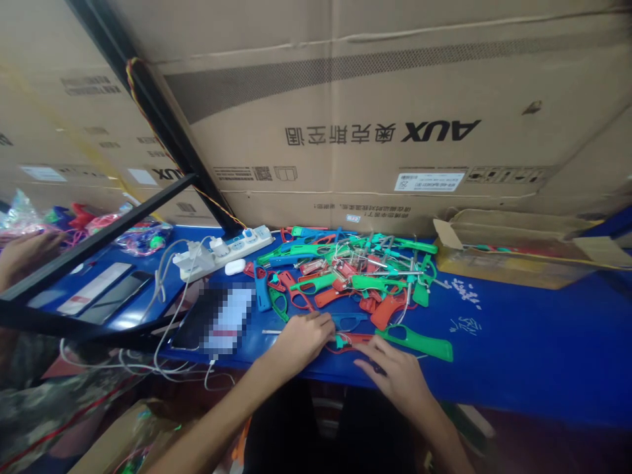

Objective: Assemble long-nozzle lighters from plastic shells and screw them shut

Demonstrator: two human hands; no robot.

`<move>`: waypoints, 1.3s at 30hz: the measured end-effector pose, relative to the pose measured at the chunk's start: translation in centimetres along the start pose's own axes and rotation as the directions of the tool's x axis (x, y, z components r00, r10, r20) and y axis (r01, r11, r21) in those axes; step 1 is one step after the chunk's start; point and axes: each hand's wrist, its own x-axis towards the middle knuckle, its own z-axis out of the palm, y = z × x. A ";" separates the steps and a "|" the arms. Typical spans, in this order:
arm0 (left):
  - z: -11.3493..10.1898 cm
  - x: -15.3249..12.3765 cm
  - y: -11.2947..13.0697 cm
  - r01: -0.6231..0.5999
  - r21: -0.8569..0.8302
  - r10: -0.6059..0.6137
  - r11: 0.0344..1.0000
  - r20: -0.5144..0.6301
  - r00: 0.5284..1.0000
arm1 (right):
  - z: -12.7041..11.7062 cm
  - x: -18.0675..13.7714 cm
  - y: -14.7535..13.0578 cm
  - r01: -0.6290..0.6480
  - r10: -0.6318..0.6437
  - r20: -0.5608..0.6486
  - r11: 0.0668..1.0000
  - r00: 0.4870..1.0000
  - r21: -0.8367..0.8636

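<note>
At the front edge of the blue table, a red utility lighter casing lies between my hands, with a small green part in it. My left hand is closed on its left end, fingertips pinched together. A thin metal tube sticks out to the left of that hand. My right hand is closed round the casing's right end, with a small dark thing at its fingers that I cannot make out. Close by lie a green casing half and a blue casing half.
Behind my hands spreads a pile of lighter casings and metal tubes. A phone, power strip and cables are at left, beyond them another person's hand. An open carton stands right; small white pieces lie beside it.
</note>
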 end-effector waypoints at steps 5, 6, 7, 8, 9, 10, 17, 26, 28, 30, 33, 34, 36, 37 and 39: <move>-0.1 0.0 0.4 0.031 0.016 -0.031 0.999 -0.009 0.999 | 0.0 0.0 0.0 0.007 -0.007 0.011 1.000 1.000 0.004; -0.2 0.1 0.3 0.022 0.010 -0.022 1.000 -0.009 1.000 | 0.0 0.0 0.0 0.008 -0.008 0.012 1.000 1.000 0.006; -0.2 0.1 0.2 0.011 0.002 -0.011 1.000 -0.011 1.000 | 0.0 0.0 0.0 0.008 -0.009 0.013 1.000 1.000 0.008; -0.2 0.1 0.2 0.000 -0.006 0.000 1.000 -0.016 1.000 | 0.0 0.0 0.0 0.009 -0.009 0.012 1.000 1.000 0.010; -0.1 0.1 0.1 -0.008 -0.015 0.008 1.000 -0.022 1.000 | 0.0 0.0 0.0 0.009 -0.009 0.012 1.000 1.000 0.010; -0.1 0.1 0.1 -0.013 -0.023 0.012 1.000 -0.031 0.999 | 0.0 0.0 0.0 0.009 -0.009 0.011 1.000 1.000 0.011; 0.3 -0.7 0.1 -0.003 -0.098 -0.011 0.995 -0.142 0.990 | -0.1 -0.1 0.0 -0.006 0.005 0.018 1.000 1.000 0.007; 1.2 -0.9 -0.1 -0.039 -0.142 0.003 0.989 -0.247 0.969 | 0.3 -0.3 0.0 -0.010 0.010 -0.001 1.000 1.000 0.008; 1.6 -1.2 0.0 -0.054 -0.128 0.017 0.990 -0.269 0.963 | 0.4 -0.2 -0.1 -0.005 0.005 -0.027 1.000 1.000 -0.012; 2.1 -1.6 0.1 -0.065 -0.116 0.029 0.991 -0.290 0.957 | 0.4 -0.1 -0.3 0.005 -0.007 -0.045 0.999 0.999 -0.041; 2.9 -2.1 0.2 -0.065 -0.115 0.026 0.991 -0.311 0.950 | 0.4 0.0 -0.4 0.014 -0.017 -0.056 0.998 0.998 -0.065; 3.0 -2.2 0.2 -0.056 -0.120 0.016 0.991 -0.312 0.950 | 0.4 0.0 -0.4 0.014 -0.017 -0.056 0.998 0.998 -0.065; 3.1 -2.1 0.2 -0.032 -0.129 -0.009 0.991 -0.307 0.952 | 0.4 -0.1 -0.4 0.009 -0.013 -0.054 0.998 0.998 -0.064; 3.1 -2.0 0.2 -0.023 -0.131 -0.018 0.991 -0.301 0.954 | 0.4 -0.1 -0.4 0.007 -0.011 -0.053 0.998 0.999 -0.066; 2.8 -1.7 0.2 -0.024 -0.125 -0.013 0.992 -0.284 0.959 | 0.5 -0.1 -0.3 0.002 -0.006 -0.050 0.997 0.999 -0.071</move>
